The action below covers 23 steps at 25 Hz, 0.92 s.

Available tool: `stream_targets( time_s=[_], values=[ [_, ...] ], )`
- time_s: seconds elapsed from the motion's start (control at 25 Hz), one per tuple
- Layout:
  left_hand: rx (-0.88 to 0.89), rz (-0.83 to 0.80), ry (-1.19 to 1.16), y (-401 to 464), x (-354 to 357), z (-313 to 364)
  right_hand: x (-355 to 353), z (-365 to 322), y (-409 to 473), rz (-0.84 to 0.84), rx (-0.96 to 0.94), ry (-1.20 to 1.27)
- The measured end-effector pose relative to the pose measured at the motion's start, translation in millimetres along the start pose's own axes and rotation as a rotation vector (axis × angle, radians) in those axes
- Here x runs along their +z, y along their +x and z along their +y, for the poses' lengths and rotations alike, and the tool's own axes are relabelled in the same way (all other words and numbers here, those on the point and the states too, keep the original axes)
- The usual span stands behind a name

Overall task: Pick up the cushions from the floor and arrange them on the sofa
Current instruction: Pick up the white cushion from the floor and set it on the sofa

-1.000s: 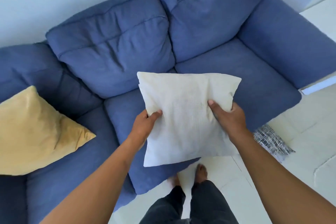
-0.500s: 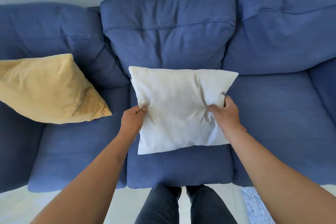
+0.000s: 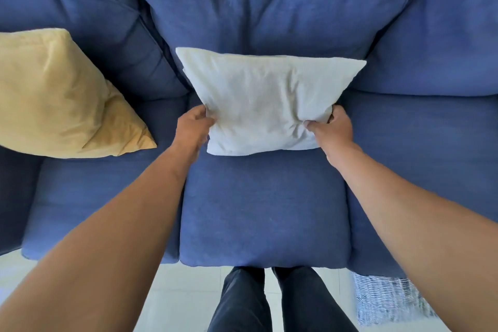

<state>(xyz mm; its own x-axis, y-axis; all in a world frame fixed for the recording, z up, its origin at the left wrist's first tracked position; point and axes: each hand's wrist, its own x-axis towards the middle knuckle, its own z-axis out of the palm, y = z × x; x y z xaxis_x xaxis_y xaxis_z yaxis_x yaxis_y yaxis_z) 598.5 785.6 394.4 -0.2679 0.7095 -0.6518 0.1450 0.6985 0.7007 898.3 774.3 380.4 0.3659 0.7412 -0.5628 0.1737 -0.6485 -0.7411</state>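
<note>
Sofa: we face a blue sofa (image 3: 264,213) in soft woven fabric, with plump, seamed back cushions and a pale tiled floor (image 3: 188,299) at its near edge.
Yellow cushion: far left, the yellow cushion (image 3: 59,97) already leans on the left seat, square, slightly sheened and creased; we count it as done.
Left hand: our left hand (image 3: 192,127) pinches the left edge of the white cushion, closed on it.
White cushion: the white cushion (image 3: 266,100) stands on the middle seat against the backrest, matte, loosely filled and rumpled where we hold it.
Right hand: our right hand (image 3: 330,129) clamps the lower right corner.
Remaining: we judge that letting go and squaring it remains; any cushions left on the floor we cannot see.
Rug: a striped woven rug (image 3: 388,296) shows near right.
</note>
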Motion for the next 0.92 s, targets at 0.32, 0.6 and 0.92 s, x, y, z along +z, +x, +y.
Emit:
stream_targets(
  time_s=[0.32, 0.6, 0.92],
  values=[
    [-0.031, 0.085, -0.074, 47.2, 5.2, 46.2, 7.8, -37.5, 45.7, 0.035, 0.125, 0.127],
    [0.253, 0.029, -0.041, 62.1, 10.2, 73.7, -6.6, -68.6, 53.0, 0.003, 0.051, 0.349],
    [0.15, 0.083, 0.005, 66.6, -7.0, 51.2, -11.8, -60.9, 42.9, 0.042, 0.094, 0.226]
  ],
)
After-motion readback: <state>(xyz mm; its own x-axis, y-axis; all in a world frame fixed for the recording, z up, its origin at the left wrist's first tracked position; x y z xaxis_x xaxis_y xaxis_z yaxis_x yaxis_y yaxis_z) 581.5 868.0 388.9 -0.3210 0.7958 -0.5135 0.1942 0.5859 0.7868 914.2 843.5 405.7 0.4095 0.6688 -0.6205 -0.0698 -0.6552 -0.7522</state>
